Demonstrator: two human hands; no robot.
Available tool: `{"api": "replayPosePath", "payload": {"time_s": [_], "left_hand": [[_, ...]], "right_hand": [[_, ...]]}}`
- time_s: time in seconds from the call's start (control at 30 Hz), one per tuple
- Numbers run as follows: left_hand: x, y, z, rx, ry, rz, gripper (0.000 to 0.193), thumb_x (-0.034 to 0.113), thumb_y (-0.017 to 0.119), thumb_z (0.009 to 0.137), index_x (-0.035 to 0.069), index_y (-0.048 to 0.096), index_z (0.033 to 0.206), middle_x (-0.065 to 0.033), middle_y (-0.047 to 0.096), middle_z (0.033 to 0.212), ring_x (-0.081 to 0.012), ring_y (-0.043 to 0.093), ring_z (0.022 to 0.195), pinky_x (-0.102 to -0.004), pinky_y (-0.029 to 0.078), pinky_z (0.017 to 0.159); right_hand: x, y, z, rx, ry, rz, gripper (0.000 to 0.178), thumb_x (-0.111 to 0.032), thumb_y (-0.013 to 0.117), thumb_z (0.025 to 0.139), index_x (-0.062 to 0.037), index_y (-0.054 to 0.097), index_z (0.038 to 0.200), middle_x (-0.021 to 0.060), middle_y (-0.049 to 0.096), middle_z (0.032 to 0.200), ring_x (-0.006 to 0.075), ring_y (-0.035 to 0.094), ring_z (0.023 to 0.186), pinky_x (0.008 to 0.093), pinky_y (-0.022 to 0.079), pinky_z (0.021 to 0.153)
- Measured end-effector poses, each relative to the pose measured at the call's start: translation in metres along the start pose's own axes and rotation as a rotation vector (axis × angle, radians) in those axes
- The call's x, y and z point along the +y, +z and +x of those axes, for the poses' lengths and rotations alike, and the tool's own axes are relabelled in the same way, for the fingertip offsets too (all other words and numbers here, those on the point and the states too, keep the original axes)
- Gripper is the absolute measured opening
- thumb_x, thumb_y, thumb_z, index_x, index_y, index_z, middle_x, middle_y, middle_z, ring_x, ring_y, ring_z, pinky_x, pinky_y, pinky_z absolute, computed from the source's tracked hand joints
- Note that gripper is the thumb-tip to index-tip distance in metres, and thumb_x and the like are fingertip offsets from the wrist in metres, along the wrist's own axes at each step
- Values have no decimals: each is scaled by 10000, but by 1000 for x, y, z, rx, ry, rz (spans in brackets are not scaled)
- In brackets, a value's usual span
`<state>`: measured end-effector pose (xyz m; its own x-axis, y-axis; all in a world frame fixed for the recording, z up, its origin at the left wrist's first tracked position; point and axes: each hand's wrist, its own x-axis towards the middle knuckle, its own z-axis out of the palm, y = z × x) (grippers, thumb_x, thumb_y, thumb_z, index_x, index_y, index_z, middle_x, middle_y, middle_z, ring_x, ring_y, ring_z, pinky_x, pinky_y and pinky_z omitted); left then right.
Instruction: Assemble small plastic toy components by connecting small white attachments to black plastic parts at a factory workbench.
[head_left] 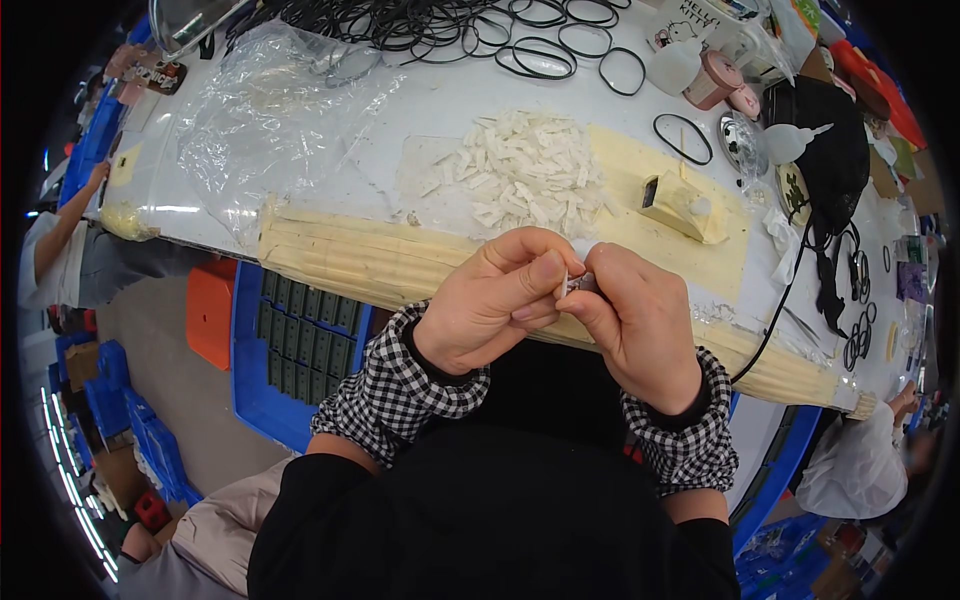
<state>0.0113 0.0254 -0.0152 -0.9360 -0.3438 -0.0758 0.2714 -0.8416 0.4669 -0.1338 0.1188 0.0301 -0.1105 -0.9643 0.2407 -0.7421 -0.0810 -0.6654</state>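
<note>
My left hand and my right hand meet just over the table's padded front edge, fingertips almost touching. Between them is a small pale and greyish piece, pinched by thumb and fingers on both sides. Most of it is covered by the fingers, so its kind cannot be made out. Just beyond my hands lies a loose heap of short white strips. To the right of that heap, a block wrapped in yellowish tape sits on a pale yellow sheet.
Clear plastic bags lie at the left; black rings are heaped at the back. Squeeze bottles, a black cable and tweezers are on the right. Below the table stands a blue crate. Other people sit nearby.
</note>
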Motion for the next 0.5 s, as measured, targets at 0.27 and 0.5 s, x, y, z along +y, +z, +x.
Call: {"api": "replayPosePath", "payload": {"time_s": [0.27,0.5], "left_hand": [[1,1,0,2,-4,16,142,157,529,960,50,598,1022,42,466,705,-29,358,578,-173,314,529],[7,1,-4,61,30,201,142,138,541,951,24,602,1010,36,469,701,-28,352,579,-173,305,526]], "right_hand": [[0,-1,-1,-8,-7,-8,291,-338,641,825,-69,533,808,61,535,684,253,558,592,335,428,508],[1,-5,-1,-49,-15,-113,301,-343,651,817,-69,530,784,62,526,665,245,553,576,333,423,497]]}}
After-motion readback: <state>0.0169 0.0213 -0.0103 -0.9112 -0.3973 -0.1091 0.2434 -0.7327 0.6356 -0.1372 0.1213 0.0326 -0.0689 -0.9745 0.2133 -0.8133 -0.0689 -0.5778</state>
